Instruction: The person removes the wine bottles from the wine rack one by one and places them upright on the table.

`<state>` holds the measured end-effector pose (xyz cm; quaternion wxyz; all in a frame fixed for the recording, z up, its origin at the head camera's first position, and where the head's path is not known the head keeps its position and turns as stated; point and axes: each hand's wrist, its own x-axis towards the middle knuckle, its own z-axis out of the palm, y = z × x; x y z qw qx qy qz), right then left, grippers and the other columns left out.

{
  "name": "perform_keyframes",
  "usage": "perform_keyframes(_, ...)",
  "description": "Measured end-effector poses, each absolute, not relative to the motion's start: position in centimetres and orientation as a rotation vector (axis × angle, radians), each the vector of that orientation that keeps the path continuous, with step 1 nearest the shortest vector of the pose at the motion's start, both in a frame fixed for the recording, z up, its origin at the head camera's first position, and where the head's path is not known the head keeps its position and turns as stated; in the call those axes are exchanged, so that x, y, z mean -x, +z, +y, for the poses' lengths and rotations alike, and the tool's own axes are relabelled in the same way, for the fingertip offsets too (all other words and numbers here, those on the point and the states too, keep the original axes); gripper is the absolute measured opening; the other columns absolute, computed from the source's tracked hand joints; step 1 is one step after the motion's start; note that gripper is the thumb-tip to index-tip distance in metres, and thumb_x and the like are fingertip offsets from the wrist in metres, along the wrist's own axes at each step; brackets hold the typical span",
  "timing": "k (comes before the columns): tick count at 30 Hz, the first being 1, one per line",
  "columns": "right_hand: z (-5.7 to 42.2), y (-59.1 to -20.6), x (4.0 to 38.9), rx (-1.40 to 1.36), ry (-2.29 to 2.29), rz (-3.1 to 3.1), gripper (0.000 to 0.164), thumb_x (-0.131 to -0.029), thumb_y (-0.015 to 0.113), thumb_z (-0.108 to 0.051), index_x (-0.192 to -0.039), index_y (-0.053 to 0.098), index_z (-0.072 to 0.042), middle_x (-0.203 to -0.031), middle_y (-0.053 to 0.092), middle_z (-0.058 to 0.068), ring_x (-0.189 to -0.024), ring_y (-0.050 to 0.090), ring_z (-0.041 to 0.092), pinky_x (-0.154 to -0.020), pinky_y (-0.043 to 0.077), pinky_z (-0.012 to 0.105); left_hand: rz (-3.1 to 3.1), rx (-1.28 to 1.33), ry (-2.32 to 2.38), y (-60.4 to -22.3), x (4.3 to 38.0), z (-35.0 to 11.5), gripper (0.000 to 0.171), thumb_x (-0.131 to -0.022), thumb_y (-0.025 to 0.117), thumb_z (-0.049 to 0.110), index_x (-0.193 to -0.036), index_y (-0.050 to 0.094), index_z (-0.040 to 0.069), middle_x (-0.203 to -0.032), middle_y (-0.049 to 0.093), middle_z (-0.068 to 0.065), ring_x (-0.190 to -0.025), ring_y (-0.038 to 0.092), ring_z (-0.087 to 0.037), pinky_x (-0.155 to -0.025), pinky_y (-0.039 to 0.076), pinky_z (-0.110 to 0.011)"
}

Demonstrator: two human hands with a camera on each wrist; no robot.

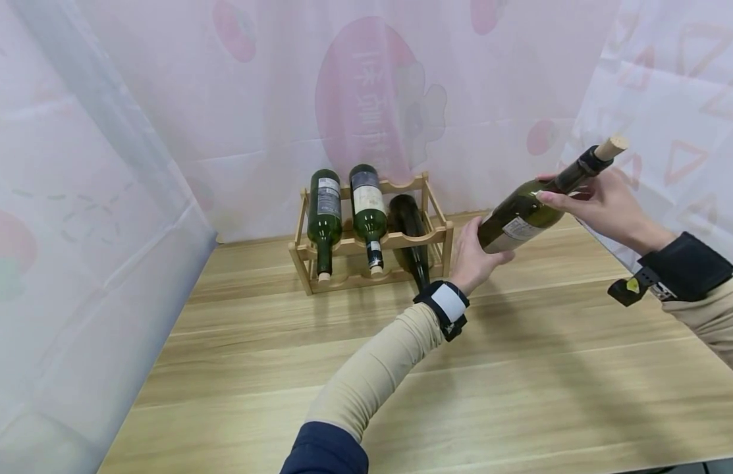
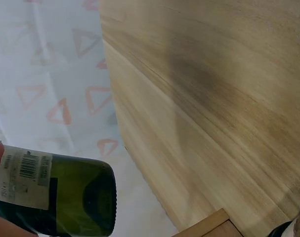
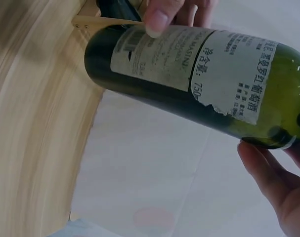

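Note:
Both hands hold a green wine bottle [image 1: 523,210] above the right part of the table, tilted with its corked neck up and to the right. My left hand [image 1: 474,255] grips it near the base. Around the shoulder, just below the neck, are the thumb and fingers of my right hand [image 1: 606,207]. The right wrist view shows the bottle's white, partly torn label [image 3: 229,74]. Left of the hands stands a wooden rack [image 1: 447,240]. On its upper tier lie two corked green bottles, one at left [image 1: 328,197] and one in the middle [image 1: 368,197].
A dark bottle [image 1: 409,220] lies lower in the rack's right section, its neck tip close to my left wrist. The wooden table [image 1: 247,368] meets pale printed curtains [image 1: 271,131] at the back and sides.

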<state>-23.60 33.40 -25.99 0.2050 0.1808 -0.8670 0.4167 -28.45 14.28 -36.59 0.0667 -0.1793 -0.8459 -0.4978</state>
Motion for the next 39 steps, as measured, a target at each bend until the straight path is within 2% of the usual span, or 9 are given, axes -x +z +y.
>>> perform_keyframes(6, 34.1, -25.4, 23.5, -0.386, 1.188, -2.517, 0.037, -0.093, 0.064, -0.023, -0.126, 0.062, -0.007, -0.1, 0.063, -0.029, -0.088, 0.061, -0.011, -0.075, 0.042, 0.007, -2.556, 0.649, -1.471, -36.7, 28.5, 14.2, 0.082, -0.074, 0.084, 0.027, -0.143, 0.04, 0.019, -0.144, 0.047, 0.0, -0.132, 0.044, -0.016, -0.109, 0.038, -0.03)
perform_keyframes(13, 34.7, -25.1, 24.1, -0.336, 1.273, -2.522, 0.029, -0.095, 0.061, -0.023, -0.123, 0.064, -0.013, -0.093, 0.066, -0.022, -0.087, 0.062, -0.005, -0.076, 0.038, 0.013, -2.522, 0.681, -1.47, -36.9, 28.4, 14.3, 0.071, -0.072, 0.086, 0.027, -0.132, 0.05, 0.02, -0.124, 0.061, 0.002, -0.113, 0.054, -0.012, -0.094, 0.043, -0.024)
perform_keyframes(17, 34.8, -25.0, 24.5, -0.289, 1.202, -2.558, 0.023, -0.096, 0.06, -0.03, -0.112, 0.065, -0.016, -0.086, 0.065, -0.019, -0.083, 0.06, -0.003, -0.075, 0.037, 0.016, -2.527, 0.658, -1.471, -37.0, 28.0, 14.7, 0.07, -0.07, 0.087, 0.03, -0.13, 0.052, 0.019, -0.119, 0.064, 0.002, -0.103, 0.058, -0.008, -0.086, 0.045, -0.019)
perform_keyframes(22, 34.9, -25.1, 25.1, -0.212, 1.096, -2.627, 0.032, -0.096, 0.055, -0.04, -0.108, 0.058, -0.011, -0.085, 0.063, -0.02, -0.085, 0.054, -0.008, -0.079, 0.035, 0.022, -2.531, 0.617, -1.536, -37.2, 27.5, 15.3, 0.068, -0.069, 0.088, 0.03, -0.127, 0.054, 0.017, -0.116, 0.064, 0.002, -0.101, 0.058, -0.007, -0.085, 0.046, -0.018)
perform_keyframes(26, 35.0, -25.4, 25.5, -0.188, 1.08, -2.642, 0.036, -0.098, 0.051, -0.042, -0.115, 0.055, -0.01, -0.104, 0.068, 0.001, -0.088, 0.05, -0.013, -0.082, 0.035, 0.022, -2.544, 0.599, -1.559, -37.4, 27.2, 15.7, 0.065, -0.069, 0.088, 0.032, -0.123, 0.055, 0.017, -0.112, 0.065, 0.003, -0.099, 0.058, -0.006, -0.084, 0.047, -0.018)
perform_keyframes(28, 35.0, -25.5, 25.6, -0.176, 1.071, -2.643, 0.038, -0.098, 0.05, -0.043, -0.116, 0.054, -0.01, -0.115, 0.065, 0.017, -0.087, 0.048, -0.014, -0.081, 0.036, 0.021, -2.547, 0.592, -1.558, -37.5, 27.1, 16.0, 0.064, -0.069, 0.088, 0.032, -0.122, 0.056, 0.016, -0.11, 0.065, 0.004, -0.097, 0.058, -0.005, -0.083, 0.047, -0.018)
perform_keyframes(30, 35.0, -25.5, 25.7, -0.163, 1.066, -2.638, 0.038, -0.099, 0.049, -0.043, -0.116, 0.054, -0.01, -0.12, 0.06, 0.026, -0.087, 0.047, -0.015, -0.079, 0.036, 0.02, -2.543, 0.594, -1.551, -37.5, 27.0, 16.2, 0.063, -0.069, 0.088, 0.033, -0.121, 0.056, 0.016, -0.109, 0.065, 0.003, -0.096, 0.059, -0.005, -0.081, 0.048, -0.018)
perform_keyframes(36, 35.3, -25.4, 25.9, -0.162, 1.077, -2.62, 0.035, -0.098, 0.049, -0.043, -0.111, 0.054, -0.011, -0.111, 0.063, 0.014, -0.086, 0.048, -0.013, -0.076, 0.037, 0.017, -2.542, 0.577, -1.512, -37.4, 27.1, 16.6, 0.061, -0.068, 0.088, 0.033, -0.117, 0.058, 0.016, -0.107, 0.066, 0.003, -0.094, 0.06, -0.006, -0.08, 0.048, -0.018)
perform_keyframes(39, 35.4, -25.5, 26.0, -0.163, 1.07, -2.625, 0.036, -0.098, 0.049, -0.043, -0.111, 0.054, -0.01, -0.111, 0.063, 0.016, -0.085, 0.049, -0.013, -0.076, 0.037, 0.017, -2.554, 0.552, -1.513, -37.5, 27.1, 16.8, 0.061, -0.068, 0.088, 0.034, -0.118, 0.058, 0.016, -0.108, 0.066, 0.003, -0.095, 0.06, -0.007, -0.081, 0.048, -0.018)
